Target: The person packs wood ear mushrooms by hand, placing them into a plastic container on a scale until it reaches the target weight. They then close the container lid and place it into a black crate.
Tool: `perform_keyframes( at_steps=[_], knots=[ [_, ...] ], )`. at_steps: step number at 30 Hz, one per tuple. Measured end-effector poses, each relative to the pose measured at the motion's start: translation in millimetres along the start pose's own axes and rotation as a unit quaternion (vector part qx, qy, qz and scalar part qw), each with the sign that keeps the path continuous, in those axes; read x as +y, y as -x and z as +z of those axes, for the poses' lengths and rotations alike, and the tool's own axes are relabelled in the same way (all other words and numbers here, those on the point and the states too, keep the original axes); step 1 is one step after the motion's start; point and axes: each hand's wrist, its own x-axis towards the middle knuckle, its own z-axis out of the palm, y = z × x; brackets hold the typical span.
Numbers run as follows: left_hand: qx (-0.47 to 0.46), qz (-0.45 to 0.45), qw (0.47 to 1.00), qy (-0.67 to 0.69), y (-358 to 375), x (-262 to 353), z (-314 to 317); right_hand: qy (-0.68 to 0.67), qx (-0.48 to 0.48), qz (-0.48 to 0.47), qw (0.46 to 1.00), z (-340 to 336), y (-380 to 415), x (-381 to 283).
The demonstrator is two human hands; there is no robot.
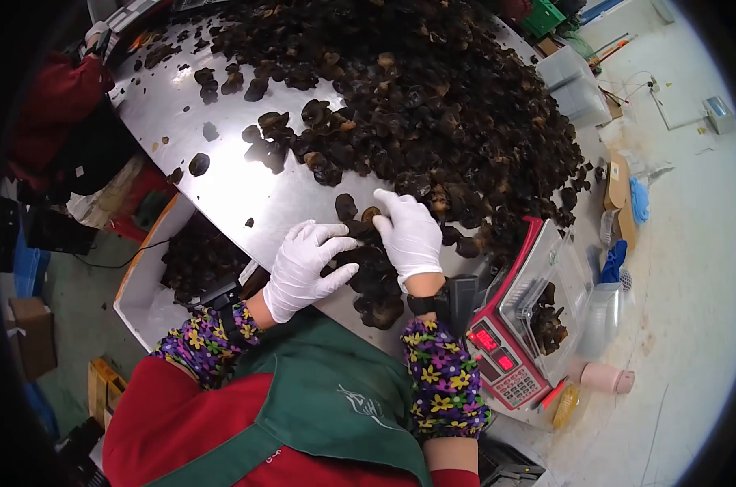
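Observation:
Dark brown, ear-shaped pieces, which look like wood ear mushrooms (380,272), lie in a small heap on the metal table near its front edge. My left hand (307,268), in a white glove, reaches over the heap's left side, thumb and fingers apart and fingertips at the dark pieces. Opposite it, my right hand (411,235), also gloved, has a brownish wood ear mushroom (370,215) between thumb and forefinger. Its other fingers are partly hidden. Another dark piece (346,206) lies just beyond my fingertips.
A large mushroom pile (433,105) covers the far part of the metal table (230,191). At right, a red scale (506,361) bears a clear plastic box (538,284) with mushrooms inside. A white bin (144,288) stands below left. Another person's sleeve (59,97) shows at upper left.

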Motion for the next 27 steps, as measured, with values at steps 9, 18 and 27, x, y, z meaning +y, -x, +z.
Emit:
perform_keyframes(
  at_steps=[9, 18, 27],
  knots=[
    [-0.002, 0.001, 1.0, -0.001, 0.3, 1.0, 0.5, -0.057, 0.013, 0.05, 0.997, -5.5, -7.6, 4.1],
    [0.012, 0.038, 0.999, 0.007, 13.8, -22.1, 11.0, -0.214, 0.042, -0.12, 0.969, -34.9, -7.4, -81.9],
    [0.037, -0.019, 0.999, 0.0, -2.1, 5.5, -2.7, 0.109, 0.021, 0.277, 0.954, -33.0, 41.3, 76.1]
  ],
)
